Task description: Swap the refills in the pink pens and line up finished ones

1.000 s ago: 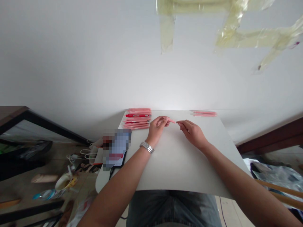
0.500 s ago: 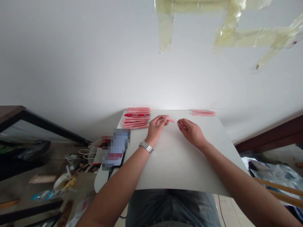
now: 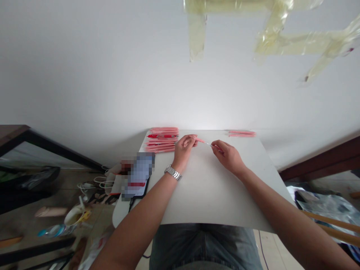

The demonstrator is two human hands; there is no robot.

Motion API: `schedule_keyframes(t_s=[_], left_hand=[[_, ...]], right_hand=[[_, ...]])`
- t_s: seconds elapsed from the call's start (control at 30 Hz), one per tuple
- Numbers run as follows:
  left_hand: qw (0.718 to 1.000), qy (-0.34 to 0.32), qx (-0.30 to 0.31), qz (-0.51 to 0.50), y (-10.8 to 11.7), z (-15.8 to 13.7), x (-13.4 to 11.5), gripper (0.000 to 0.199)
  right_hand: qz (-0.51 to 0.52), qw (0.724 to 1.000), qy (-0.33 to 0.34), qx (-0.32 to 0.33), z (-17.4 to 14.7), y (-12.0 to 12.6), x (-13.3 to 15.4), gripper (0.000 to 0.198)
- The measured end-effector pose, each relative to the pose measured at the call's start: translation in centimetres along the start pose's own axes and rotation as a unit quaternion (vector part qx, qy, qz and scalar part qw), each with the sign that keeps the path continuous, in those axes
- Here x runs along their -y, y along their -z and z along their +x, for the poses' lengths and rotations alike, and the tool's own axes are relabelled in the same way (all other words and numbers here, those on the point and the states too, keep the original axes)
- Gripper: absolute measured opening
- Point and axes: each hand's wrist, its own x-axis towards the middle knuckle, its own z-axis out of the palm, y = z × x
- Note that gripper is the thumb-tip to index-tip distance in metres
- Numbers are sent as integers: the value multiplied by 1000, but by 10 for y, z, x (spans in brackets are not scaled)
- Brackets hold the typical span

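Left hand (image 3: pixel 184 148) pinches slim pink plastic pen (image 3: pixel 200 140), right hand (image 3: pixel 229 155) its thin pale shaft (image 3: pixel 208 144); widened gap suggests separating

Pink is worn by the held pen (image 3: pixel 200 140) — a red pen (image 3: pixel 161 136) is spotted among pink pens (image 3: pixel 160 148) — yellowish tape (image 3: pixel 197 37) is seen.

I see one slim pink pen (image 3: pixel 200 140) held above the tabletop, its near-level length sloping slightly down from left to right. The left hand (image 3: pixel 185 145) pinches its pink body, covering the far left end. Past the pink, I make out a thinner, pale stretch running into the fingertips of the right hand (image 3: pixel 227 155), where a little more pink shows. From here I can't tell whether those parts are joined.
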Motion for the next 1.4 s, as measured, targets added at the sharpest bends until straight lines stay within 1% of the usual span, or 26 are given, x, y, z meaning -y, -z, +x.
schedule_keyframes(t_s=[0.13,0.27,0.37,0.47,0.57,0.7,0.8,0.9,1.07,1.2,1.4], left_hand=[[1000,1,-12,2,1,1,0,37],[999,3,-38,1,3,5,0,38],[998,-5,-52,21,5,6,0,37],[997,-17,-42,65,7,7,-2,35],[991,-38,-12,124,9,6,-3,33],[977,-66,19,203,10,4,-6,26],[964,-83,15,252,10,3,-9,19],[948,-96,12,303,11,2,-10,19],[914,-111,26,390,16,3,-2,9],[895,-110,32,430,19,5,6,8],[883,-110,31,454,19,6,8,11]], right_hand=[[5,1000,0,-2,0,0,-1,20],[4,1000,2,-6,0,1,-1,22],[9,1000,-4,-7,1,1,-2,22],[15,1000,-13,-12,1,1,-3,21],[20,1000,-16,-16,1,2,-3,22],[22,999,-14,-21,1,3,-3,23],[22,999,-16,-24,1,3,-3,23],[24,999,-19,-22,1,3,-3,22],[22,999,-20,-17,1,2,-4,23],[32,999,-23,-13,1,2,-3,22],[29,999,-26,-8,0,1,-2,20]])
